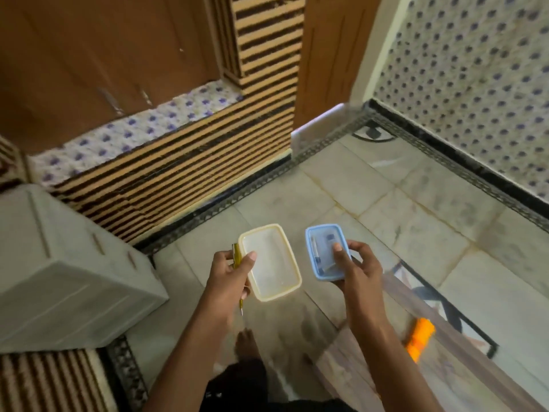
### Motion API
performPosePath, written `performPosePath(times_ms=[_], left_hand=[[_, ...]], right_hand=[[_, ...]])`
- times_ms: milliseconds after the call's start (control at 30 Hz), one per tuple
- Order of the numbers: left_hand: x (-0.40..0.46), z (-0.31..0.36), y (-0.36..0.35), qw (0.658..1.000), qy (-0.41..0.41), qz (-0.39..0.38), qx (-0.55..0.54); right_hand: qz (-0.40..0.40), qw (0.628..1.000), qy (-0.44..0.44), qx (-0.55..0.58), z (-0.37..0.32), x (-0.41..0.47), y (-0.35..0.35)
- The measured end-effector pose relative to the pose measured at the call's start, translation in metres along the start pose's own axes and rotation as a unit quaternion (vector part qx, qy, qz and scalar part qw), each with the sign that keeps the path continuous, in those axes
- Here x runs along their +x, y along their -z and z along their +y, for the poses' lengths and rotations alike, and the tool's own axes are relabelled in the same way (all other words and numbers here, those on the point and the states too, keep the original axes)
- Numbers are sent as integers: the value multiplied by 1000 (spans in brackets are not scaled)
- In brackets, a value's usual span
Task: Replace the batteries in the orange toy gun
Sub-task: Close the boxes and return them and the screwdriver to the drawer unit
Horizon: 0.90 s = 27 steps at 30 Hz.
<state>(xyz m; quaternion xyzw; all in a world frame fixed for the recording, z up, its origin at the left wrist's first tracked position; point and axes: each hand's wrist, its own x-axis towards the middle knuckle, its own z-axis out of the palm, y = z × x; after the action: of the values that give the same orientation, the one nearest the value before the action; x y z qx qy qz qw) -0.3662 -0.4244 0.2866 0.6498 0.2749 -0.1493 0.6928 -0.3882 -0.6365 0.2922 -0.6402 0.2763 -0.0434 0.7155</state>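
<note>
Orange toy gun is lying on the wooden table at the lower right, blurry, nobody touching it. No writing or labels I can read anywhere. Left hand has its fingers curled round a yellow screwdriver and the edge of a cream plastic lid, thumb on top. Right hand grips a blue container from the side, thumb pressed on its lid, small stuff inside. Both forearms are stretched out over the tiled floor.
</note>
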Motion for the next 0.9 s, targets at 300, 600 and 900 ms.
performPosePath(times_ms=[300, 600, 900], left_hand=[[105, 85, 166, 989, -18, 138, -59], [166, 121, 266, 950, -3, 272, -152], [236, 139, 342, 835, -6, 502, -227]], right_hand=[[-176, 984, 9, -34, -18, 50, -242], [-349, 932, 50, -80, -20, 91, -421], [-521, 832, 21, -187, -10, 142, -612]])
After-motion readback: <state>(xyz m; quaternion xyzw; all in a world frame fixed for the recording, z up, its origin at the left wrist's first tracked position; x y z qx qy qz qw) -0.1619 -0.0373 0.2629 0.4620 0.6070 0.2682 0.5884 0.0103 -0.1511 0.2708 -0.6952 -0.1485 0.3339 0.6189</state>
